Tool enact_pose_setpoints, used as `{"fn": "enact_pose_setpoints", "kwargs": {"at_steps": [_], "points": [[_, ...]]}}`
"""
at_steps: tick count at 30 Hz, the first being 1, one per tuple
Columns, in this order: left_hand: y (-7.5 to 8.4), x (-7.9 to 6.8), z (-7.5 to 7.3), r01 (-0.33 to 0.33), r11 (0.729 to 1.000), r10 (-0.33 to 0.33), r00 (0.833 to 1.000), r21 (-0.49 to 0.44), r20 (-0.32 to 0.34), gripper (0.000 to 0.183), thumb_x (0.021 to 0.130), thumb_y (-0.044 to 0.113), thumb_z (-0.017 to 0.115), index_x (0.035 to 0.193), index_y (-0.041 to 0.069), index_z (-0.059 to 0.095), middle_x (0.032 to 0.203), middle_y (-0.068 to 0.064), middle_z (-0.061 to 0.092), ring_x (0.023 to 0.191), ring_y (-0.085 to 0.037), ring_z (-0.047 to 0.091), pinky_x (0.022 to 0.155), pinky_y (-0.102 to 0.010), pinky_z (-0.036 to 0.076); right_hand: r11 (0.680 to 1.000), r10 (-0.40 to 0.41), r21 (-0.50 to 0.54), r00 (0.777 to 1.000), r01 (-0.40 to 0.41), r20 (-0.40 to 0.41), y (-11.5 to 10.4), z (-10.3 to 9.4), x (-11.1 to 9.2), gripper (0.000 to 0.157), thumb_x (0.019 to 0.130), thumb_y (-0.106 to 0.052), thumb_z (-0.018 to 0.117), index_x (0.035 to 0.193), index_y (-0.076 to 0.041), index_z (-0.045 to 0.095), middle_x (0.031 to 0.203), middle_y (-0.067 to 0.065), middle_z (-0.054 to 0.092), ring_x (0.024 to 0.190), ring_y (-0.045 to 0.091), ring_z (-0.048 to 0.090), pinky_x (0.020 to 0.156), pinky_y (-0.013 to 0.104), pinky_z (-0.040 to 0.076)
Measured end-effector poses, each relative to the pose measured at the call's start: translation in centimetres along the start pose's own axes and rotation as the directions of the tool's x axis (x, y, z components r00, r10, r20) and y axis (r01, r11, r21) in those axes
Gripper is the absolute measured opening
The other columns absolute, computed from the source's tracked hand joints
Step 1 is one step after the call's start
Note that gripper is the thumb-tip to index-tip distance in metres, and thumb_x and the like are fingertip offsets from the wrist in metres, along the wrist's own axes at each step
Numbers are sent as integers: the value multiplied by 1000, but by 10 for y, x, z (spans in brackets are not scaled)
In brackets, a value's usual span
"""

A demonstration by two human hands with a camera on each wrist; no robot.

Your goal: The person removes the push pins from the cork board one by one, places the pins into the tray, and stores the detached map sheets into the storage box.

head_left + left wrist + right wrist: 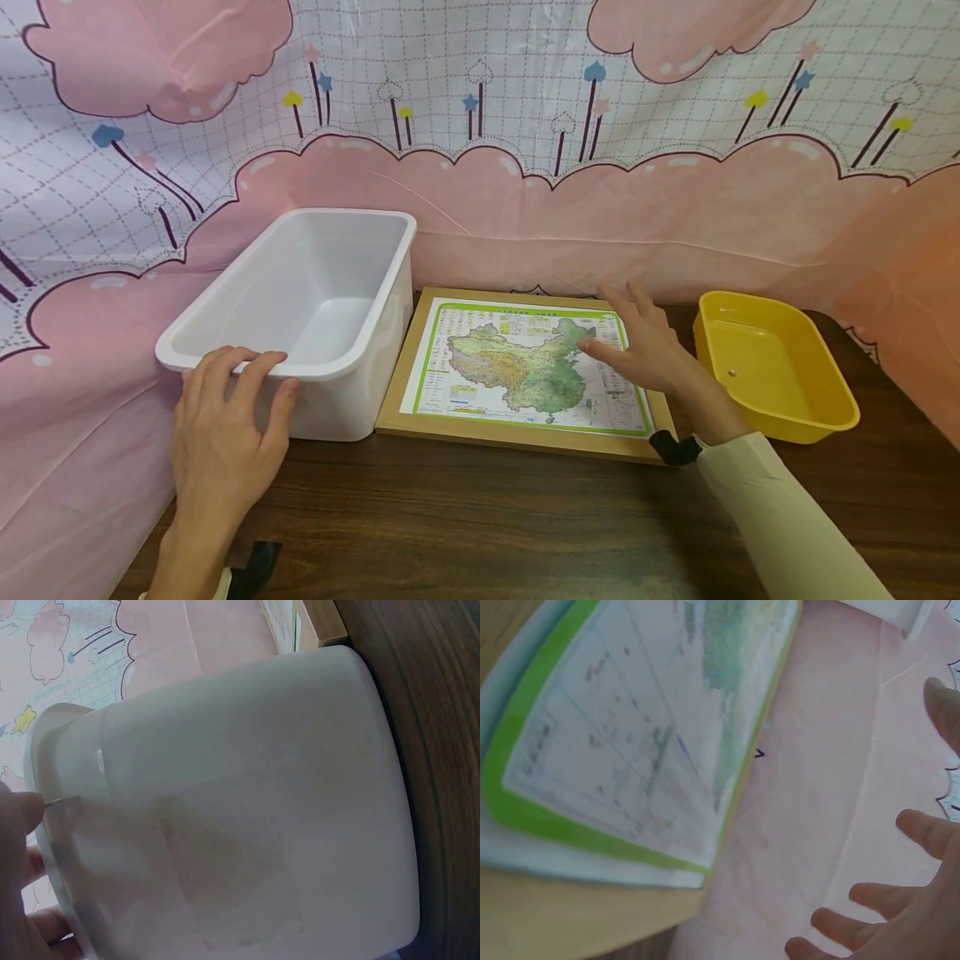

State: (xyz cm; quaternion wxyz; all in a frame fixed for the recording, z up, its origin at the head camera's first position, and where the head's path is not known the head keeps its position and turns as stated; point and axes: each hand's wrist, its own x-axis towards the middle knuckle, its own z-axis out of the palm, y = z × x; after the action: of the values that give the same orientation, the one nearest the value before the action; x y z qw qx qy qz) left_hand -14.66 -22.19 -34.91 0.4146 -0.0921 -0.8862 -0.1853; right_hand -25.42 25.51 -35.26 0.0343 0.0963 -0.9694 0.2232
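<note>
My left hand [228,425] is at the near rim of a deep white plastic tub [386,333], its fingers bent over the edge and the thumb on the outer side. The left wrist view shows the thumb [26,811] at the rim, with other fingers behind it and the tub's wall [262,810] filling most of the picture. My right hand [641,346] is held above the right side of a wood-framed map [517,367], fingers spread and holding nothing. In the right wrist view its fingers [885,900] appear beside the frame's corner.
A shallow yellow plastic basin [780,358] stands to the right of the map. Behind everything hangs a pink and white patterned cloth [510,208]. All of these stand on a dark wooden table [465,517]. The tub stands right against the map's left edge.
</note>
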Motion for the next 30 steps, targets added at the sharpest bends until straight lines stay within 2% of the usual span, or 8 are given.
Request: {"fn": "enact_pose_setpoints", "kwargs": {"at_steps": [5, 11, 13, 24, 30], "points": [[0, 0, 1, 7, 1000, -7, 1000, -2, 0, 40, 97, 44, 57, 118, 12, 68, 122, -15, 58, 129, -37, 46, 98, -60, 35, 999, 37, -15, 997, -36, 74, 5, 14, 9, 99, 86, -70, 58, 160, -24, 12, 165, 22, -4, 146, 58, 5, 100, 84, 12], [3, 1, 4, -9, 999, 7, 997, -34, -73, 41, 96, 47, 58, 114, 13, 71, 118, -14, 60, 126, -37, 49, 91, -57, 37, 997, 74, -41, 984, -69, 160, 13, 29, 17, 102, 86, -71, 58, 160, -20, 10, 163, 27, -1, 145, 60, 5, 102, 82, 18], [3, 1, 4, -12, 999, 9, 996, -39, -88, 40, 96, 47, 58, 114, 13, 71, 118, -14, 60, 125, -37, 49, 90, -57, 38, 995, 90, -47, 978, -82, 187, 15, 33, 19, 103, 86, -71, 57, 160, -19, 10, 162, 30, -2, 146, 59, 2, 104, 81, 15], [3, 1, 4, -13, 999, 9, 996, -41, -87, 39, 96, 46, 59, 113, 14, 71, 118, -13, 60, 125, -36, 49, 93, -58, 37, 993, 107, -80, 967, -91, 230, 19, 40, 23, 98, 87, -65, 61, 159, -16, 17, 161, 33, 2, 146, 58, 1, 107, 78, 12], [3, 1, 2, -19, 999, 18, 998, -28, -55, 40, 97, 47, 58, 115, 13, 70, 118, -14, 59, 125, -37, 49, 91, -57, 38, 990, 122, -103, 958, -98, 260, 13, 40, 22, 99, 86, -61, 66, 159, -16, 17, 161, 33, 3, 146, 58, 4, 109, 76, 14]]}}
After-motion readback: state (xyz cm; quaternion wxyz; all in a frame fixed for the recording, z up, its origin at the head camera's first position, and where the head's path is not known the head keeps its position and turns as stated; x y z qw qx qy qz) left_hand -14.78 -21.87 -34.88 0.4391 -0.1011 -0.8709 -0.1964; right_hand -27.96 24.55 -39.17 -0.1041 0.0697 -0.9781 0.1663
